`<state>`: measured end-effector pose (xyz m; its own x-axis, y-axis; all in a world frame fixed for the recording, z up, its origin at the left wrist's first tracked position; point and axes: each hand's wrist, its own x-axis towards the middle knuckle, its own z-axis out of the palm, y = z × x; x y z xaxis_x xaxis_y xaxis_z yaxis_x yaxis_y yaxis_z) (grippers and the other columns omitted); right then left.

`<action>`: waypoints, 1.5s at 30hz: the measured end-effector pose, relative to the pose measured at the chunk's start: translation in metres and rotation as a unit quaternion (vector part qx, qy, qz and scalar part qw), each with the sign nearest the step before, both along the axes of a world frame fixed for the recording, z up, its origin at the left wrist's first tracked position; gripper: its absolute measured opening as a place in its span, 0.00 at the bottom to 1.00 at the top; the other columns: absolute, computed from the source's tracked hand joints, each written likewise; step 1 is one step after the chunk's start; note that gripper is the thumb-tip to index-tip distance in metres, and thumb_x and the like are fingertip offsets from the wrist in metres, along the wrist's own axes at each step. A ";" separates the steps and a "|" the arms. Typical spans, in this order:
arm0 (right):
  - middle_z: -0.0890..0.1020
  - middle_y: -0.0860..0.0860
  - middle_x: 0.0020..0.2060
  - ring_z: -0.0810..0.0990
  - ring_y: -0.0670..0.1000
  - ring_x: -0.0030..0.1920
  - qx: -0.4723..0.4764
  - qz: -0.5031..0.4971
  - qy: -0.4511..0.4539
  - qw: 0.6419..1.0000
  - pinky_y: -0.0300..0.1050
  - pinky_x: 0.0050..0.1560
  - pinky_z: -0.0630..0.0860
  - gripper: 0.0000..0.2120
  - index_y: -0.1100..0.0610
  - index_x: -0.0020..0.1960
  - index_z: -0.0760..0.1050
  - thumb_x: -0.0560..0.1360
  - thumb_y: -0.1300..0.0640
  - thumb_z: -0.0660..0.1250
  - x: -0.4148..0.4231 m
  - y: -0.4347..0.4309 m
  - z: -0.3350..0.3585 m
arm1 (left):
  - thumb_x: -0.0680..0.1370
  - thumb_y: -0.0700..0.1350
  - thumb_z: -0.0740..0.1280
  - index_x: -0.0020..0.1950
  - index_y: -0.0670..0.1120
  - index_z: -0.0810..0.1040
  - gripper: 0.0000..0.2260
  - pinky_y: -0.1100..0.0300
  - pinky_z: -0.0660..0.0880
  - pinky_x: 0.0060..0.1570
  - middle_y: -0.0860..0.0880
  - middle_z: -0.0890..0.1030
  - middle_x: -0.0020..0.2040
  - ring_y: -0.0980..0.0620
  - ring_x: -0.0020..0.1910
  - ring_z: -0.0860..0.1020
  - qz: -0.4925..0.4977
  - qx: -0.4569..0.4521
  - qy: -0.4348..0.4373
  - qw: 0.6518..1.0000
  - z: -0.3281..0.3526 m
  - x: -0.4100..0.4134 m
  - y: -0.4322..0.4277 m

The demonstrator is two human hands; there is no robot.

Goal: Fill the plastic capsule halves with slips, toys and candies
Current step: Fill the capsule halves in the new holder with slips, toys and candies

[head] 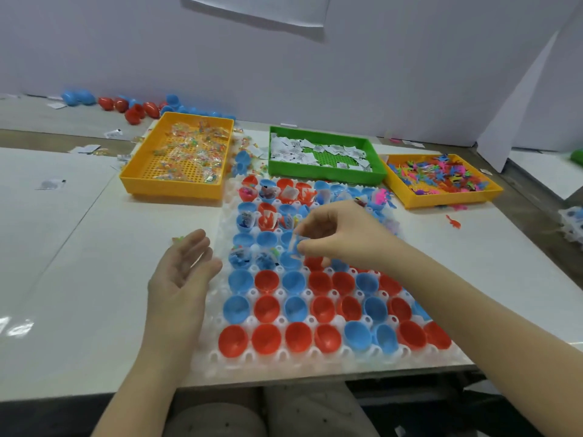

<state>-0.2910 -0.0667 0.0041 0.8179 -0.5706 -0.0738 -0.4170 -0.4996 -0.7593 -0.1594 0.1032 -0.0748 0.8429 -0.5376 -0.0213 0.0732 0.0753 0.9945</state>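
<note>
The right hand (340, 234) and its forearm hide several capsule halves (266, 282) in the middle of the white holder (220, 361) on the desk (79, 279). Blur smears the small clear piece (293, 244) pinched between its thumb and forefinger, above a blue half. The left hand (183, 272) hovers open beside the holder's left edge, fingers relaxed, holding nothing.

- The white worktop (79, 294) carries a white moulded holder (217, 357) at the near centre, seated with red and blue capsule halves (266, 334).
- Behind it stand three trays in a row: a left orange tray (173, 189) of candy packets (189, 152), a green tray (325, 176) of slips (315, 151), and a right orange tray (448, 200) of toys (441, 175).
- Loose capsules (138, 111) lie by the far wall.
- A stray slip (50, 184) lies at the left.
- One orange toy (453, 223) lies near the right tray.
</note>
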 end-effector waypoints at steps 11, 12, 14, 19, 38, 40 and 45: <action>0.81 0.41 0.33 0.77 0.33 0.32 -0.103 0.044 0.085 0.990 0.26 0.32 0.71 0.05 0.52 0.39 0.81 0.70 0.61 0.73 0.013 0.006 -0.002 | 0.79 0.39 0.66 0.65 0.58 0.74 0.18 0.60 0.76 0.54 0.57 0.80 0.60 0.59 0.59 0.78 -0.004 -0.012 0.040 0.999 0.002 0.000 0.002; 0.79 0.40 0.32 0.76 0.32 0.31 -0.114 0.053 0.095 0.987 0.25 0.30 0.70 0.04 0.53 0.40 0.82 0.70 0.61 0.73 0.014 0.006 -0.002 | 0.79 0.41 0.66 0.65 0.59 0.73 0.18 0.61 0.76 0.52 0.58 0.79 0.61 0.58 0.59 0.78 -0.004 -0.015 0.047 0.999 0.002 0.000 0.003; 0.79 0.41 0.31 0.75 0.31 0.30 -0.134 0.062 0.109 0.983 0.24 0.30 0.68 0.02 0.54 0.41 0.83 0.70 0.60 0.74 0.016 0.006 -0.004 | 0.79 0.42 0.66 0.64 0.60 0.72 0.17 0.59 0.76 0.53 0.57 0.79 0.62 0.56 0.61 0.78 -0.004 -0.014 0.050 0.999 0.002 0.000 0.003; 0.84 0.45 0.37 0.77 0.34 0.31 -0.100 0.076 0.124 0.984 0.26 0.33 0.72 0.05 0.54 0.45 0.83 0.69 0.60 0.75 0.018 -0.002 0.000 | 0.80 0.41 0.65 0.64 0.60 0.72 0.17 0.58 0.75 0.55 0.54 0.78 0.64 0.53 0.63 0.77 -0.006 -0.014 0.044 0.999 0.003 -0.001 0.003; 0.84 0.42 0.41 0.80 0.41 0.36 -0.059 0.025 0.014 0.998 0.35 0.35 0.73 0.06 0.40 0.44 0.81 0.67 0.45 0.74 -0.005 -0.043 0.019 | 0.78 0.34 0.66 0.56 0.60 0.77 0.20 0.69 0.75 0.51 0.59 0.82 0.56 0.64 0.56 0.79 0.028 -0.079 -0.092 0.992 0.045 0.057 -0.027; 0.84 0.43 0.41 0.78 0.42 0.33 -0.044 0.017 -0.002 0.999 0.35 0.33 0.73 0.09 0.37 0.45 0.80 0.65 0.41 0.73 -0.004 -0.051 0.019 | 0.78 0.38 0.68 0.56 0.65 0.74 0.20 0.72 0.74 0.50 0.64 0.78 0.58 0.67 0.57 0.78 -0.002 -0.035 -0.156 0.987 0.054 0.086 -0.048; 0.83 0.43 0.40 0.72 0.38 0.28 0.000 0.010 -0.057 0.998 0.30 0.30 0.68 0.14 0.36 0.45 0.80 0.61 0.36 0.69 0.002 -0.069 0.020 | 0.79 0.45 0.67 0.74 0.57 0.66 0.24 0.71 0.76 0.40 0.54 0.70 0.72 0.57 0.54 0.75 -0.022 0.231 -0.311 0.922 0.058 0.163 -0.115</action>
<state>-0.2890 -0.1360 0.0236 0.8319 -0.5545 0.0210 -0.3175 -0.5067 -0.8015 0.0035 -0.0118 -0.0165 0.7461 -0.6270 0.2241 -0.5298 -0.3550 0.7703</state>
